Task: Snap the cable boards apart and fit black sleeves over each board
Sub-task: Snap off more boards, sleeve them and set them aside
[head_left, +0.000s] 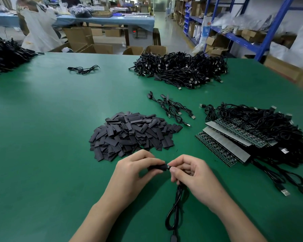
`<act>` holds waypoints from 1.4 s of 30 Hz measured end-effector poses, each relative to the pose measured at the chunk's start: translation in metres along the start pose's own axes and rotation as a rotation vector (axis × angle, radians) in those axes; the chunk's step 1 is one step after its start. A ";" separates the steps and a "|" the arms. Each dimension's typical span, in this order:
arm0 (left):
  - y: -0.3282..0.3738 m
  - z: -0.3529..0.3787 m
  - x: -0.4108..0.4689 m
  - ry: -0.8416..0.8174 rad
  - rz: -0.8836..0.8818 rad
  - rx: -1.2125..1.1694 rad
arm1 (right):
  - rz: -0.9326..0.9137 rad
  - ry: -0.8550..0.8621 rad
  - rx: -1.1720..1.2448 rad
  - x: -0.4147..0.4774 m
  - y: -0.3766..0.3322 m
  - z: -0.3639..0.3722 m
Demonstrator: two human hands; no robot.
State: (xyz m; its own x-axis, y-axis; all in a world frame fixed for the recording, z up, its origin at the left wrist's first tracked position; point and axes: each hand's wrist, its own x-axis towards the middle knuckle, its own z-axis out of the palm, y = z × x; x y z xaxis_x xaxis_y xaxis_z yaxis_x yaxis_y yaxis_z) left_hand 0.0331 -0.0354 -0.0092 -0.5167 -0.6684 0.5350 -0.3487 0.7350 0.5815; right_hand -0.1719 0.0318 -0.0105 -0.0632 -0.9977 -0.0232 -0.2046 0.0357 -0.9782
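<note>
Two grips close together low in the middle of the head view, above the green tabletop. On the left grip, fingers and thumb curled round a black sleeve, clamped on it. On the right grip, thumb and fingertips pinched on a small board, with only a sliver showing at the sleeve's right mouth. Sleeve and board held between the two grips; cannot tell whether touching the tabletop. Hanging from under the right grip toward the near edge, a black cable, looped on itself.

Just beyond the grips, a heap of loose sleeves, flat and dark. To its right, panels of boards stacked aslant, with their cables tangled in a mound behind and USB plugs poking out at the right. Between the heap and the far side, a few separate cables lying side by side, dark ends away, plugs nearer. Farther back, a large pile of cables; well to its left, a single loose cable; at the left edge, another dark pile.

Beyond the tabletop, cardboard boxes, blue shelving on the right, and a person in a pale garment.
</note>
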 end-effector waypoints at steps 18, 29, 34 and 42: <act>0.005 0.001 0.002 0.222 -0.195 -0.110 | -0.003 -0.006 0.024 -0.001 -0.003 0.004; 0.011 0.004 0.001 0.191 -0.185 -0.013 | -0.006 0.009 0.018 -0.002 -0.004 0.010; 0.011 0.004 0.001 0.175 -0.169 0.023 | -0.008 0.031 -0.008 -0.002 -0.003 0.011; 0.011 0.004 0.001 0.145 -0.147 0.029 | 0.005 0.037 -0.071 -0.004 -0.004 0.011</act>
State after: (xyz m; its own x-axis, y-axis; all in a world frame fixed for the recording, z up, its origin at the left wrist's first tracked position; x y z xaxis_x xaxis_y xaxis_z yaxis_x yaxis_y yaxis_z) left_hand 0.0260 -0.0276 -0.0050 -0.3410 -0.7765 0.5299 -0.4358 0.6301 0.6427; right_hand -0.1605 0.0351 -0.0090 -0.1001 -0.9948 -0.0187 -0.2730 0.0455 -0.9609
